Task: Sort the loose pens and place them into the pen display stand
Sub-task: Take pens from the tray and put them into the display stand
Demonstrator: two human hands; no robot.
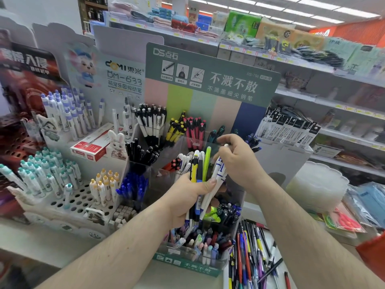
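Many compartments of the pen display stand point(210, 94) already hold pens, yet the left hand point(185, 200) grips a mixed bundle point(201, 174), the right hand point(237, 157) pinches one white pen point(218, 163), and a loose pile point(253, 253) waits near right.

The bundle of pens point(203, 176) mixes yellow-and-black, lime green, blue, and white with blue markings. The pen display stand point(210, 80) has a grey-green header with white lettering above pink, lime, mint, peach and navy stripes. The loose pens point(253, 257) are red, blue, yellow, purple and black.
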